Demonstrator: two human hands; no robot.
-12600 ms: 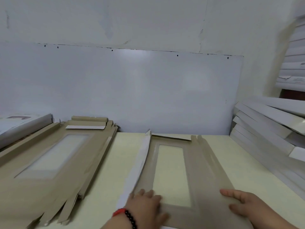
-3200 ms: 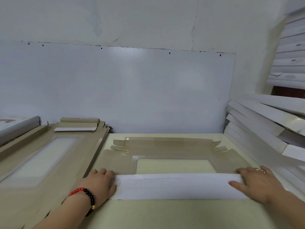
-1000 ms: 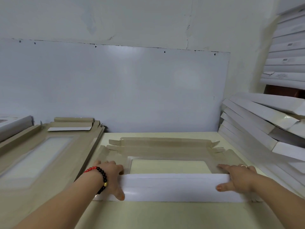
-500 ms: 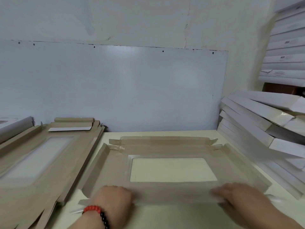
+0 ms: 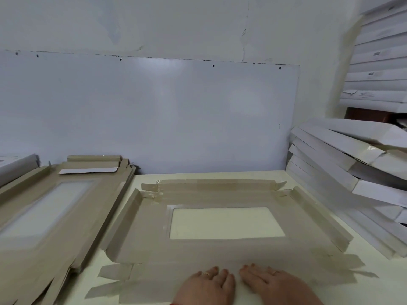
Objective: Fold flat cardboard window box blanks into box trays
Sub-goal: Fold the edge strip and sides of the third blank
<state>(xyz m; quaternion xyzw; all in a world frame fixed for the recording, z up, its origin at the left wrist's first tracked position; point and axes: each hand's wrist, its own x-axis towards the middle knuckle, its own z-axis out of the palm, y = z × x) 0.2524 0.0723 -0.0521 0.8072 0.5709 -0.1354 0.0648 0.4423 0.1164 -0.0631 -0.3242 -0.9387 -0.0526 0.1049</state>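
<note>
A brown cardboard window box blank (image 5: 220,252) lies unfolded on the cream table (image 5: 374,289), its clear window (image 5: 224,223) in the middle. Its left and right side flaps stand slightly raised; the far and near flaps lie flat. My left hand (image 5: 207,285) and my right hand (image 5: 271,282) rest side by side, fingers straight, palms down on the near flap at the bottom centre. Neither hand grips anything.
A stack of flat brown window blanks (image 5: 50,214) fills the left side of the table. Folded white boxes (image 5: 343,168) lean in a pile at the right, with more stacked above (image 5: 378,62). A white board (image 5: 154,115) stands against the wall behind.
The near white-faced flap, earlier held folded up over the blank, now lies flat toward me. Both hands came from the flap's ends to its middle and press it down.
</note>
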